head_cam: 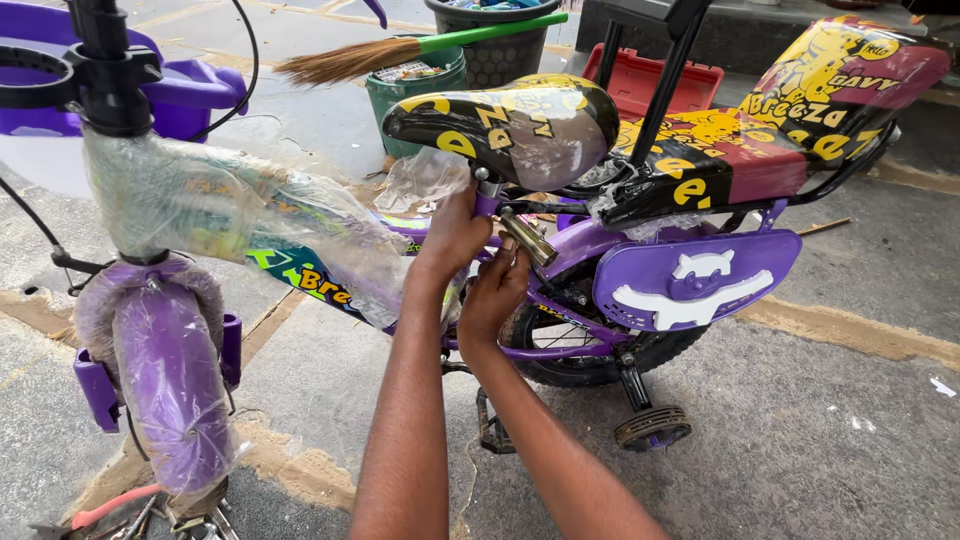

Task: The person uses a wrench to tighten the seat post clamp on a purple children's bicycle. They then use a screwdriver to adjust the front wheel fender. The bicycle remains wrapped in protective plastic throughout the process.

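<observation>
Two bare forearms are reaching up from the bottom edge toward a small purple bicycle (330,270) standing on a concrete floor (820,420). The left hand (452,235) is wrapping its fingers around the seat post just under the black-and-yellow saddle (505,125). The right hand (495,290), just below and right of that post, is pinching a brass-coloured socket tool (528,240) at the seat clamp. Behind the saddle a padded rear seat (760,130) is sitting above a purple chain guard (695,280). A training wheel (652,427) is resting on the floor below the guard. Beyond the saddle, a broom (400,50) is lying across green buckets (415,85).
</observation>
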